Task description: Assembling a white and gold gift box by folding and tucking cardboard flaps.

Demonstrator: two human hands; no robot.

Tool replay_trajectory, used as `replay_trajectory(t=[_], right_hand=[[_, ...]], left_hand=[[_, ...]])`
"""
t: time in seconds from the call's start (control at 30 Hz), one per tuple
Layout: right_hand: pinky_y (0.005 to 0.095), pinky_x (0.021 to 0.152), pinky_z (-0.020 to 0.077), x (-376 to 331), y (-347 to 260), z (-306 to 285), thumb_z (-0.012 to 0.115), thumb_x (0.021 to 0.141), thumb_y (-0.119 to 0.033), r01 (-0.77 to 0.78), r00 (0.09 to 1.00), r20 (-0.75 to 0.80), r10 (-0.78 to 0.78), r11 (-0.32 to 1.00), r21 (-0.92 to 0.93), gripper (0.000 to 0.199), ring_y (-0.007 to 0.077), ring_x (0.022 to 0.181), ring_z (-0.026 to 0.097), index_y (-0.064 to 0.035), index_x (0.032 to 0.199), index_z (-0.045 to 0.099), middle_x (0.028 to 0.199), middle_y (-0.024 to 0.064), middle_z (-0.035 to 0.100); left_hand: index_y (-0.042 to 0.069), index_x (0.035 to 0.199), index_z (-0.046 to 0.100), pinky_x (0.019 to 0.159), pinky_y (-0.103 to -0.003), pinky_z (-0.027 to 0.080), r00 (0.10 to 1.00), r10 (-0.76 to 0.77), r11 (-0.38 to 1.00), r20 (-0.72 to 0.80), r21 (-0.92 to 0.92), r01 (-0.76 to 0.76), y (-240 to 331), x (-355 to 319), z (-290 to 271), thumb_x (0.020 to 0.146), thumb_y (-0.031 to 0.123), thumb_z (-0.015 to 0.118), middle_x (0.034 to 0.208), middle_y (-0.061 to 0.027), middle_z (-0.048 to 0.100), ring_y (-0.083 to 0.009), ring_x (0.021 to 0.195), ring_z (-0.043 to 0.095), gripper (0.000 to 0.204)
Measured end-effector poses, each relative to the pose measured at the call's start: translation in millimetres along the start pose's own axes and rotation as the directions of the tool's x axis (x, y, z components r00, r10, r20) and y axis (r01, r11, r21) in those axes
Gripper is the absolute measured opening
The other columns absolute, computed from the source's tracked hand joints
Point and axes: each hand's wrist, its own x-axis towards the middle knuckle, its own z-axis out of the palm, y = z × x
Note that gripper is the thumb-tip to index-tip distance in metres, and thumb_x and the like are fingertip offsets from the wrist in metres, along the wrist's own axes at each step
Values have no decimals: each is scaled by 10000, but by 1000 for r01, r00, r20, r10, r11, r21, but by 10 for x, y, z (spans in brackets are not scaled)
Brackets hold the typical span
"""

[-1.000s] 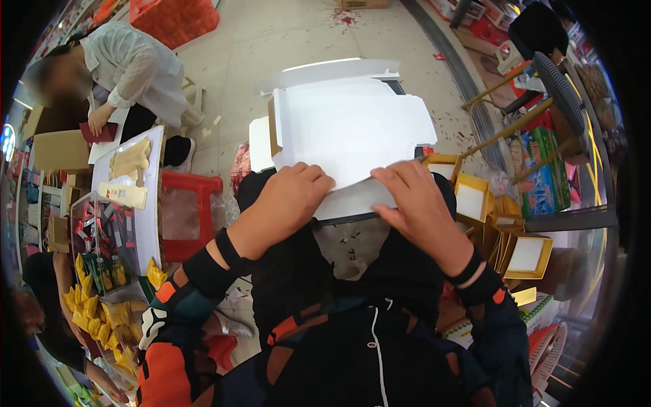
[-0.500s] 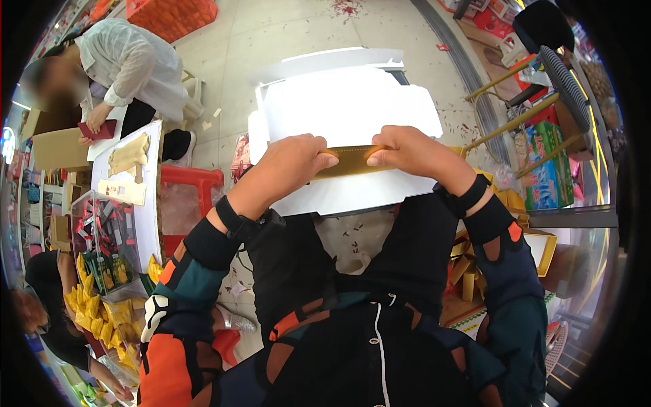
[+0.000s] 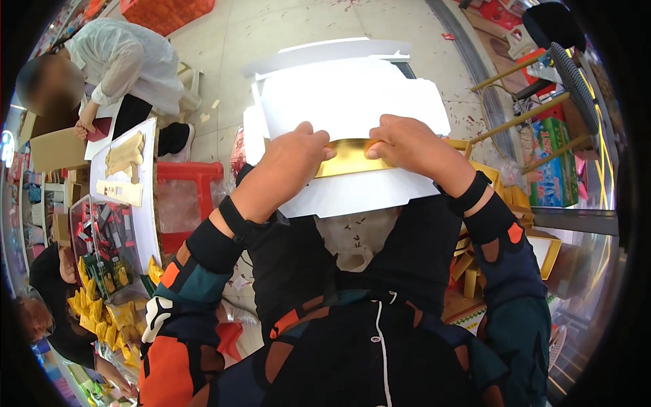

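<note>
Gripping the gold strip (image 3: 349,159) from its two ends, the left hand (image 3: 293,161) and the right hand (image 3: 413,150) face each other with the strip stretched between them. Its long axis runs from left to right, in line with the reach from one thumb to the other, and it crosses the white cardboard sheet (image 3: 325,102) between the sheet's broad far panel and the paler flap (image 3: 359,195) on the near side. Neither hand is nearer: each touches its own end, so the free middle of the strip lies inward from both, to the right of the left thumb and to the left of the right one. The fingers (image 3: 327,154) of both hands are drawn in narrow and pinch the gold band, thumbs pointing inward, the other fingers bent over toward the far panel; how firmly they press cannot be told. The strip looks to be one piece with the sheet, its coloured face turned up, though the join is partly behind the knuckles. Toward the person, the flap's near edge runs roughly parallel to the strip and reaches over the thighs (image 3: 420,237); on the opposite side, a narrow panel (image 3: 325,57) stands along the sheet's far edge. A dark edge (image 3: 405,70) shows by the far right corner, but what bears the sheet is mostly hidden. Gold boxes (image 3: 468,278) lie beside the right thigh, well apart from the pinch.
</note>
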Motion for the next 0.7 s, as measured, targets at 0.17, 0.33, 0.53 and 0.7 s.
replay_trajectory(t=[0.17, 0.33, 0.53, 0.7], right_hand=[[427, 870, 526, -2, -64, -38, 755, 939, -328, -41, 998, 37, 43, 997, -59, 310, 330, 979, 670, -41, 1053, 774, 980, 157, 673], [438, 838, 521, -27, -38, 9, 778, 910, -304, -7, 999, -33, 5, 999, -45, 286, 343, 946, 658, -35, 1002, 748, 957, 158, 647], [441, 789, 537, -17, -57, 23, 822, 871, -323, 18, 994, -109, -26, 997, -76, 302, 334, 923, 677, -42, 957, 752, 922, 145, 659], [444, 771, 538, -6, 15, 46, 829, 854, -362, 28, 992, -122, -41, 994, -108, 331, 323, 930, 681, -52, 940, 751, 903, 126, 662]], left_hand=[[35, 1021, 658, 773, -466, 524, 995, 44, 999, -92, 4, -44, 35, -35, 44, 1028, 235, 650, 947, -168, 585, -372, 858, 636, 200], [27, 1025, 648, 775, -467, 524, 996, 51, 999, -67, 21, -49, 52, -28, 32, 1025, 230, 654, 943, -177, 584, -373, 868, 635, 203], [10, 1023, 643, 781, -470, 525, 998, 49, 998, -40, 31, -48, 43, -27, 19, 1025, 228, 654, 952, -188, 585, -375, 878, 635, 219], [-2, 1033, 642, 789, -470, 528, 998, 59, 997, -34, 43, -58, 29, -5, 50, 1028, 233, 652, 964, -193, 591, -378, 887, 636, 235]])
